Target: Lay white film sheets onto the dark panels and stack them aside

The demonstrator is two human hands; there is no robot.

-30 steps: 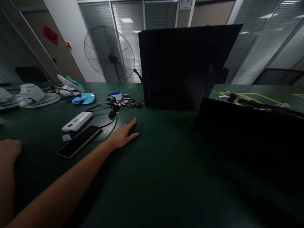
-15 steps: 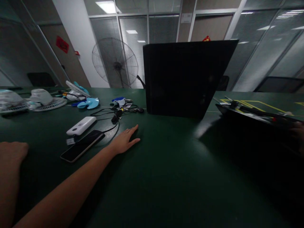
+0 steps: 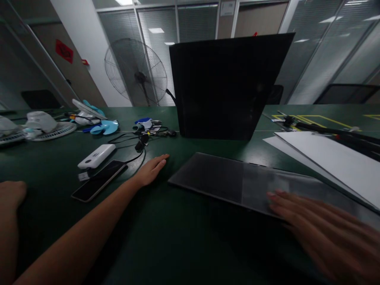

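Observation:
My left hand lies palm down on the green tabletop, fingers stretched out and holding nothing. A dark flat folder or panel with a glossy, clear-looking cover lies to its right; I cannot tell which it is. Across the near edge of that piece reaches my right hand, smeared by motion, its fingers extended over the surface. Its thumb is hidden. White sheets lie just behind the dark piece. Close by my left hand are a phone and a white power bank.
A large black box-like panel stands upright at the back. Cables tangle left of it. Fan parts and a light-blue fan blade sit at the left. Another person's fist rests at the far left edge.
My right hand has come in from the right edge. The dark flat piece, earlier tilted up at the right, now lies in front of me, and white sheets show behind it. My left hand stays put.

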